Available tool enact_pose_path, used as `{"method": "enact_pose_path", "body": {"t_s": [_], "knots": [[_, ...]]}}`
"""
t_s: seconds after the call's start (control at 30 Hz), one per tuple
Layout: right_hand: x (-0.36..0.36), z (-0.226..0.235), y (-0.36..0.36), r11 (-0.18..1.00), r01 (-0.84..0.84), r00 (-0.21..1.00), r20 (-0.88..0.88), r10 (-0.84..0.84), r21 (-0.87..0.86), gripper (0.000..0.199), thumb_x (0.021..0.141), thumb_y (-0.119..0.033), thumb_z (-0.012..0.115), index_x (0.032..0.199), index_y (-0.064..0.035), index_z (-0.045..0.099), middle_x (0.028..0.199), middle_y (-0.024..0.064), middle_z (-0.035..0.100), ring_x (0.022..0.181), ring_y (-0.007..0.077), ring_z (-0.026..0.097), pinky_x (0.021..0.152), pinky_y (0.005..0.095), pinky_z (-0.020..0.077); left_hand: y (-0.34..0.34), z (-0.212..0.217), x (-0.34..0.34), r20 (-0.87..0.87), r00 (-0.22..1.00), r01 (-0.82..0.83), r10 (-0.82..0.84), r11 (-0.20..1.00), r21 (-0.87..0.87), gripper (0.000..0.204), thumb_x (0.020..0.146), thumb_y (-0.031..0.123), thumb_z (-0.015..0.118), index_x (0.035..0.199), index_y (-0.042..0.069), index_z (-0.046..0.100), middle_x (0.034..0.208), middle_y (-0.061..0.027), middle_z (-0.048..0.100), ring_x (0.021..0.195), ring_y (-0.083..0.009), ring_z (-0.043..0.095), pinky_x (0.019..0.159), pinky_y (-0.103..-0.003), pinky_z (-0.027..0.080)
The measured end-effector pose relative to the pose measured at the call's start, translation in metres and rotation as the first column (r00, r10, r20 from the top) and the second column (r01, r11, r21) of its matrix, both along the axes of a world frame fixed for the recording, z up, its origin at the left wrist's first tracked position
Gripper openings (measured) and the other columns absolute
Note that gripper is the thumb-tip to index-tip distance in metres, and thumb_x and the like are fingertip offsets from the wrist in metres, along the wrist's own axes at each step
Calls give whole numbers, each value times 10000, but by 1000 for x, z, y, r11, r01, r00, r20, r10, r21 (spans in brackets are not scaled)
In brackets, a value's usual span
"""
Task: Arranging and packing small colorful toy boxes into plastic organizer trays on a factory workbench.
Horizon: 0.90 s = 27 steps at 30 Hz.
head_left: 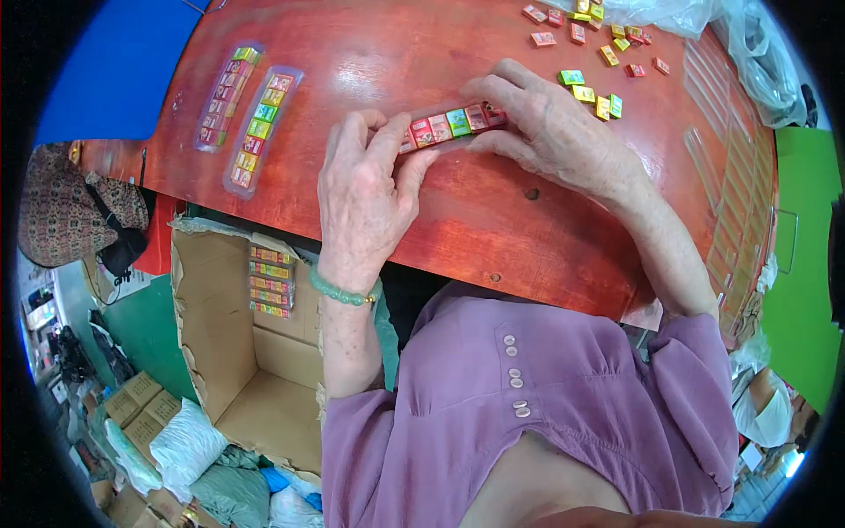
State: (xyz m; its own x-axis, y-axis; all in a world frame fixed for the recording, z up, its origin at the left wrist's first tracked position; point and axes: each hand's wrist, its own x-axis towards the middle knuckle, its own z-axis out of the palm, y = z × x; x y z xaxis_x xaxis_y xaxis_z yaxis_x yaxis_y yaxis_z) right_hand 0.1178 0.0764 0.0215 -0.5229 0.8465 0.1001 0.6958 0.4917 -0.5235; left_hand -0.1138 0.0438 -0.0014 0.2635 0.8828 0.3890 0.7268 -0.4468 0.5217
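Note:
Between my two hands, above the red-brown table, is a narrow clear tray (458,123) with a row of small red, pink and green boxes. My left hand (365,189), with a green bead bracelet at the wrist, closes its fingers and thumb round the tray's left end. At the other end, my right hand (568,132) has its thumb on the near side and its fingers on the far side; they cover part of the row. Two similar filled trays, one (231,99) farther left and one (263,132) closer, lie left of my left hand.
Loose small red and yellow boxes (609,55) are scattered at the back right, with several green and yellow ones (571,77) beyond my right hand. Clear plastic trays (739,185) and a plastic bag (766,66) line the right side. An open carton (207,290) stands below the table's edge.

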Motion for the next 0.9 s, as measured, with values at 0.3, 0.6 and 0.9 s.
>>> {"method": "enact_pose_path", "body": {"t_s": [0.3, 0.6, 0.9], "knots": [[9, -10, 0, 999, 41, 996, -84, -41, 2, 275, 907, -118, 746, 1144, -31, 636, 984, 125, 633, 960, 276, 669, 817, 392, 547, -15, -18, -9, -154, 987, -38, 48, 997, 69, 637, 922, 319, 741, 1414, -33, 543, 1453, -231, 525, 1373, -425, 470, 1120, -510, 408], [1, -19, 2, 985, -20, 998, -48, 28, 172, 180, 870, -115, 778, 1028, -44, 730, 1125, 87, 745, 1014, 261, 679, 857, 374, 563, -14, -19, -7, -285, 958, -42, 40, 999, -4, 755, 986, 468, 609, 1480, -78, 442, 1561, -262, 417, 1481, -424, 355, 1199, -524, 329], [3, -7, -5, 964, -72, 996, 72, 56, 256, 299, 882, -180, 775, 1127, -18, 722, 1336, 131, 661, 1184, 354, 616, 997, 425, 506, -14, -15, -7, -207, 978, -25, 25, 1000, 2, 630, 942, 259, 679, 1423, -97, 485, 1460, -272, 503, 1412, -427, 425, 1180, -525, 351]]}}
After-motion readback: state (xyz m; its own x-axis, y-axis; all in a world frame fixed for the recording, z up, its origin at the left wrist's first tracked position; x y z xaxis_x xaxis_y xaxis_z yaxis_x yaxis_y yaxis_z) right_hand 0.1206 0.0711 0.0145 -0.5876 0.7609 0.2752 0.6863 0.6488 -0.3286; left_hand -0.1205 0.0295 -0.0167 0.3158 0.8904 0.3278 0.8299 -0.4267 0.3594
